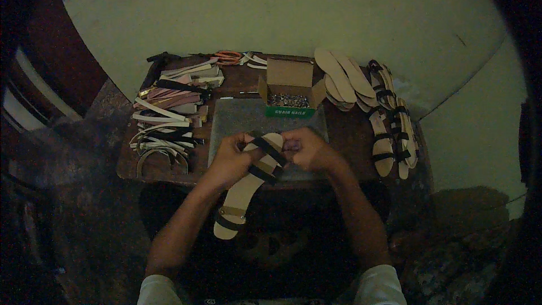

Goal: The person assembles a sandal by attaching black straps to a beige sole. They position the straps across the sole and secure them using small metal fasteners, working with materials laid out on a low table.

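Note:
A beige sandal sole with black straps (241, 193) slants over the table's front edge, its toe end up and its heel end toward me. Two dark straps cross the upper part, and another with small metal studs spans the heel. My left hand (231, 157) grips the sole's left side near the straps, thumb on top. At the toe end's right edge, my right hand (309, 149) has its fingers curled and pinched at the end of a black strap. Its fingertips are partly hidden. Both hands are above a grey slab (237, 117) on the table.
Beyond the slab an open cardboard box (289, 112) holds many small metal nails. Bundles of strap strips (169, 114) cover the left side, with orange-handled scissors (228, 55) behind. Bare soles (337, 76) and several strapped sandals (383, 142) lie right. A pale wall (282, 11) rises behind the table.

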`<move>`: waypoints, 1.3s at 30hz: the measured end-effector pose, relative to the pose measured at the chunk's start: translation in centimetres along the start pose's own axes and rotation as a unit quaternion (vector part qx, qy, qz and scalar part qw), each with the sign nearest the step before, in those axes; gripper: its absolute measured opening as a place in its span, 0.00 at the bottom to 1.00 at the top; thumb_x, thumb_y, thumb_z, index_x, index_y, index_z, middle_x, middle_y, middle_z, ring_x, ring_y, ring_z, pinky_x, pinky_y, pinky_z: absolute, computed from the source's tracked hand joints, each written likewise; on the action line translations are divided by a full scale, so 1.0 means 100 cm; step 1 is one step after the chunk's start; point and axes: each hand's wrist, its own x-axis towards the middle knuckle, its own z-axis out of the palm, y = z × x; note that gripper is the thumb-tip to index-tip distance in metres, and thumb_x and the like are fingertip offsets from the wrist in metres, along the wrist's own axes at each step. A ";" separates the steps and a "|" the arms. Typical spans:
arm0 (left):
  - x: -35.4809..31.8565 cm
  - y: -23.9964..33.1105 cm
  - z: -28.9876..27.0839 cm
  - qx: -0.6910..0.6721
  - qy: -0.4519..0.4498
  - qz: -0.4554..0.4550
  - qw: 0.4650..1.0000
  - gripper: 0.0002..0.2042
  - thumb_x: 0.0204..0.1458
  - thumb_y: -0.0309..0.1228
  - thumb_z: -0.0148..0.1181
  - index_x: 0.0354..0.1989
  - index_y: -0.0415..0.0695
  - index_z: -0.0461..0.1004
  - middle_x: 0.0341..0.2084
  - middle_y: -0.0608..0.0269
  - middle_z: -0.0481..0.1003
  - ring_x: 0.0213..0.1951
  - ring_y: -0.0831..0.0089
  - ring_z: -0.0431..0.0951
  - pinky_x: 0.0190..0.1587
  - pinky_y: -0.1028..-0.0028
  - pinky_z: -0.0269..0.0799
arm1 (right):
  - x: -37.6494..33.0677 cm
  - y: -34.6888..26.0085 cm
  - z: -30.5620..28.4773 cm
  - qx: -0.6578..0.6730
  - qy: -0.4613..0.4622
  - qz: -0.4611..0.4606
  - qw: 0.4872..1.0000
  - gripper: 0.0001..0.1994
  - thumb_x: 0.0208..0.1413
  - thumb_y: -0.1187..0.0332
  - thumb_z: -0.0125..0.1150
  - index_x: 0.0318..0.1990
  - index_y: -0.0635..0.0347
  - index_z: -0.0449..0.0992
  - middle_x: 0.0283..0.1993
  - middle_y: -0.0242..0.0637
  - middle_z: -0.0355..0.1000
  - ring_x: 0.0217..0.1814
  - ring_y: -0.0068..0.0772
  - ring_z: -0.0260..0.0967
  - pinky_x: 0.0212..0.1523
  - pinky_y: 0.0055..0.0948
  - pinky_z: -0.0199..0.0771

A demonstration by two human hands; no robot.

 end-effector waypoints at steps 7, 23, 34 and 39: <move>0.009 -0.006 -0.008 -0.007 0.001 -0.021 1.000 0.12 0.52 0.24 0.59 0.45 0.39 0.71 0.35 0.60 0.77 0.35 0.70 0.78 0.37 0.68 0.76 | 0.003 0.018 -0.002 0.089 0.045 -0.060 0.993 0.12 0.56 0.78 0.55 0.48 0.64 0.74 0.42 0.40 0.75 0.41 0.28 0.73 0.40 0.31 0.76; 0.011 -0.008 -0.007 -0.237 0.042 -0.024 0.970 0.10 0.53 0.29 0.60 0.41 0.40 0.72 0.33 0.58 0.77 0.32 0.69 0.79 0.35 0.67 0.78 | -0.005 -0.009 0.013 0.091 0.123 -0.122 0.981 0.18 0.56 0.71 0.62 0.53 0.65 0.71 0.42 0.34 0.74 0.45 0.25 0.71 0.45 0.25 0.71; 0.007 -0.009 0.009 -0.210 0.024 -0.003 0.977 0.10 0.55 0.30 0.60 0.44 0.41 0.73 0.36 0.62 0.77 0.36 0.71 0.78 0.39 0.67 0.77 | 0.008 0.008 0.018 0.035 0.250 -0.097 0.963 0.09 0.56 0.71 0.62 0.42 0.64 0.76 0.37 0.31 0.75 0.38 0.19 0.70 0.40 0.23 0.70; 0.009 -0.012 0.011 -0.190 0.028 0.010 0.981 0.09 0.54 0.29 0.61 0.42 0.41 0.74 0.35 0.62 0.78 0.34 0.74 0.78 0.38 0.70 0.76 | 0.007 0.002 0.024 0.125 0.255 -0.096 0.954 0.09 0.54 0.70 0.63 0.39 0.67 0.77 0.37 0.38 0.77 0.39 0.26 0.72 0.42 0.29 0.72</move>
